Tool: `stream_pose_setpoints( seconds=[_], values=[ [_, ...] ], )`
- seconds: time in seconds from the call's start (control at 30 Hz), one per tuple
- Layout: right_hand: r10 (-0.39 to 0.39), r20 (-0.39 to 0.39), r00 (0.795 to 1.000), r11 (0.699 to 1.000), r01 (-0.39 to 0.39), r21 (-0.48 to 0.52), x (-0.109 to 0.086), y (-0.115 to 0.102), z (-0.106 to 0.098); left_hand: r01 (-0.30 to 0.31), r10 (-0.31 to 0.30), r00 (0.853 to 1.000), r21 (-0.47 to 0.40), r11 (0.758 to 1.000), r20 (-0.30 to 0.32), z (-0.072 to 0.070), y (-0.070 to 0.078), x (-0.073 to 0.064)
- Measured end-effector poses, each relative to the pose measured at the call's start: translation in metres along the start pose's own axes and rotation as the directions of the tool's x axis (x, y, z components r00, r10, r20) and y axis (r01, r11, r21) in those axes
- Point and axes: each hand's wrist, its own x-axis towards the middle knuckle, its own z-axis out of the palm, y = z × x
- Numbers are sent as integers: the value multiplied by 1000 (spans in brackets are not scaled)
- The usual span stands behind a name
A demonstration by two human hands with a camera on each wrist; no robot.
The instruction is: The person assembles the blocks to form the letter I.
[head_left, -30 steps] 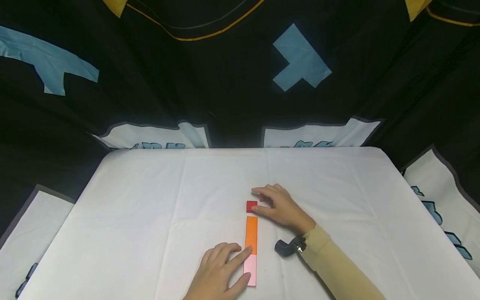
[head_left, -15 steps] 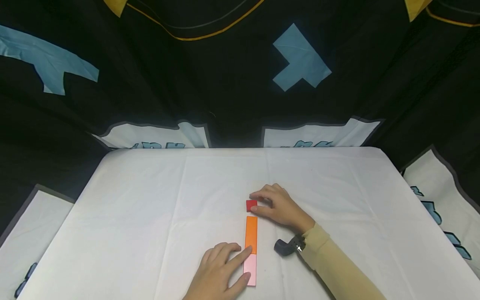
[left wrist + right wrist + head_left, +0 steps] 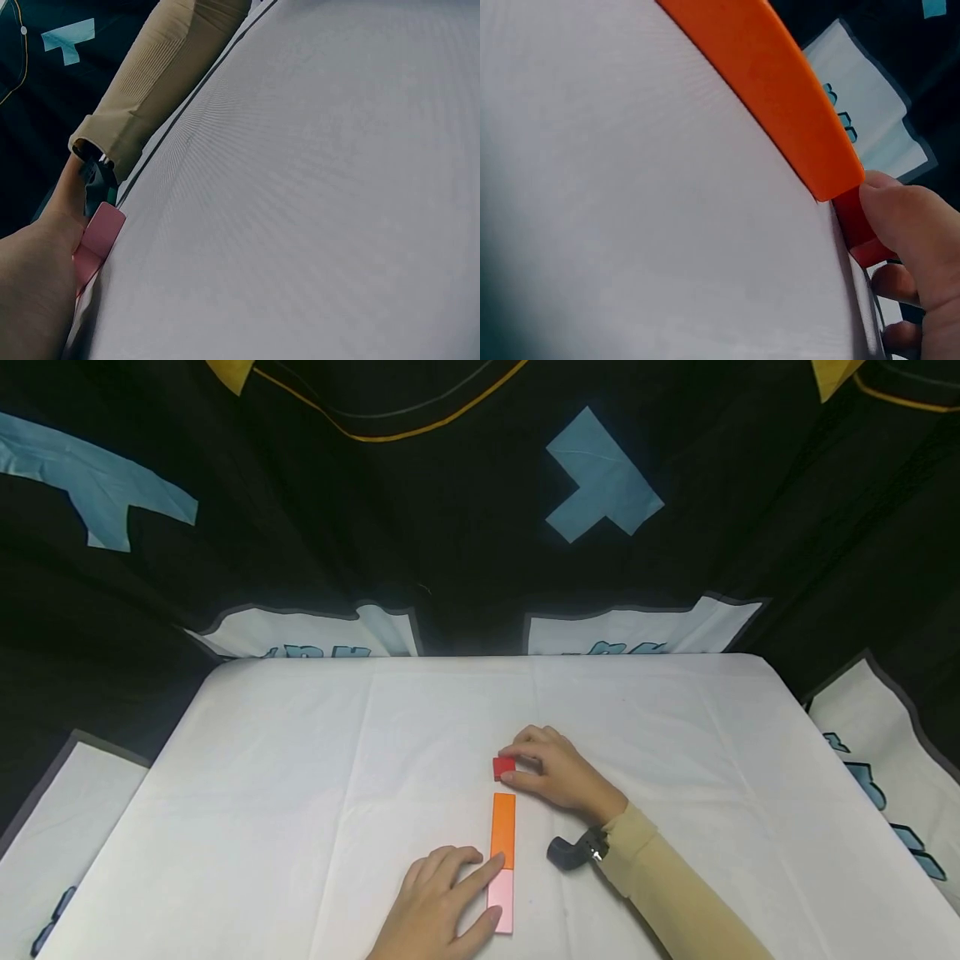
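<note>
An orange block [image 3: 503, 827] and a pink block [image 3: 501, 897] lie end to end in a line on the white table. Over their left side reaches my left hand [image 3: 435, 902], its index fingertip at the joint of the two and its thumb tip on the pink one. Farther up, past a small gap, my right hand [image 3: 558, 772] pinches a small red block [image 3: 503, 768], index finger at its far edge and thumb at its near right. The right wrist view shows the thumb against the red block [image 3: 855, 221], beyond the end of the orange block [image 3: 780, 97].
A white cloth covers the table [image 3: 240, 827]. A black curtain [image 3: 420, 543] with blue and white patches hangs behind its far edge. On the right wrist sits a dark strap-on device [image 3: 573, 852], just right of the orange block.
My right index finger has closed in on the far edge of the red block. The red block has shifted slightly away from the orange one. My left hand stays put.
</note>
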Motion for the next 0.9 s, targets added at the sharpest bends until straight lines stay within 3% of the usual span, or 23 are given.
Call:
stream_pose_setpoints(
  seconds=[0.2, 0.6, 0.9],
  values=[
    [-8, 17, 1000, 1000, 8, -4, 1, -1, -1, 13, -13, 1000, 5, 1000, 22, -1, 1, 0],
    [-47, 31, 998, 993, 50, -108, 6, -1, 0, 12, -12, 1000, 4, 1000, 13, 0, 0, 0],
    [9, -61, 998, 995, -15, -95, 16, -2, 3, 6, -6, 1000, 4, 1000, -6, 1, 0, 1]
  ],
)
